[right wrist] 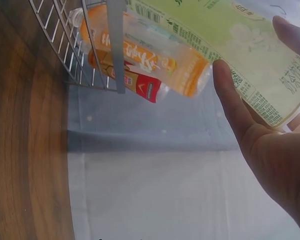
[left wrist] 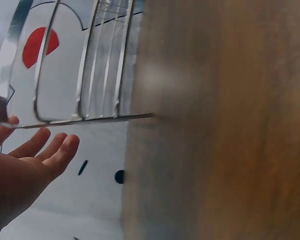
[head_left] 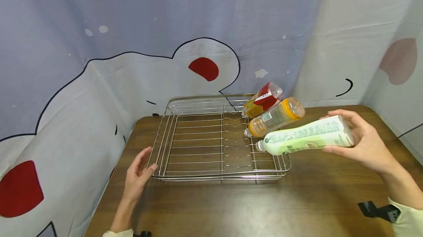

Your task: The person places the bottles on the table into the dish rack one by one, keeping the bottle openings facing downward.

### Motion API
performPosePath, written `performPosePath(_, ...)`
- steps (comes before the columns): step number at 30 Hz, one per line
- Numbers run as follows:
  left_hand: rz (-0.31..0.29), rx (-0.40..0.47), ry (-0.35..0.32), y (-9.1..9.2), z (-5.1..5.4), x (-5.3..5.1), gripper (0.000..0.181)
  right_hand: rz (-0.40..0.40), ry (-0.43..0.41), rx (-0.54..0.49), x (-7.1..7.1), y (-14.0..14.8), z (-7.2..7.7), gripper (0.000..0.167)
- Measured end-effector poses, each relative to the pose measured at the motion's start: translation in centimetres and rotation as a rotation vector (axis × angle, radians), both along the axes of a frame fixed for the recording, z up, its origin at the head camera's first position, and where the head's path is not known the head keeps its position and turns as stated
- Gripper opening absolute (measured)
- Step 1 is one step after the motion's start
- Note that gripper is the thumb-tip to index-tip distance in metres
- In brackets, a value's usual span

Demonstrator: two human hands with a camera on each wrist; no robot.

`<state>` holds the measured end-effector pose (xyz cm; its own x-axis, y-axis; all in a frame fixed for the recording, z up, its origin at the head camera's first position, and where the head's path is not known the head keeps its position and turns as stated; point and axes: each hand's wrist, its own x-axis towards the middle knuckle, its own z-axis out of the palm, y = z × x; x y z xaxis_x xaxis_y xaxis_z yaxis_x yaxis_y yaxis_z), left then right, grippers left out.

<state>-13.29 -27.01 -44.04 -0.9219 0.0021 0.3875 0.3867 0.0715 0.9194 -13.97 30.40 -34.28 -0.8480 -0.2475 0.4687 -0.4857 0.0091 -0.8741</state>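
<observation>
A metal wire rack stands on the wooden table, its left end touched by my left hand. In the left wrist view that hand's fingers lie loosely extended beside the rack's end. My right hand grips the base of a pale green and white bottle. This bottle is tilted, with its neck pointing down left over the rack's right part. Beside it, an orange-labelled clear bottle and a red-labelled bottle lean in the rack, bases up and right.
Thin dividers cross the rack near its middle. The brown tabletop extends in front. A patterned curtain hangs behind the table and along its sides.
</observation>
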Motion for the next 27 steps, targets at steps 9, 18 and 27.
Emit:
performPosePath(9,-0.037,-0.020,-0.062,0.8,-1.3,0.1,0.059,-0.086,-0.006,0.193,-0.3,-1.3,-0.1,0.085)
performPosePath(18,-0.035,-0.038,-0.090,0.9,-1.6,0.0,0.062,-0.144,0.013,0.350,-0.8,-2.5,-0.5,0.084)
performPosePath(27,-0.021,-0.086,-0.175,1.1,-1.3,0.0,0.070,-0.170,0.004,0.413,-1.4,-3.8,-1.2,0.081)
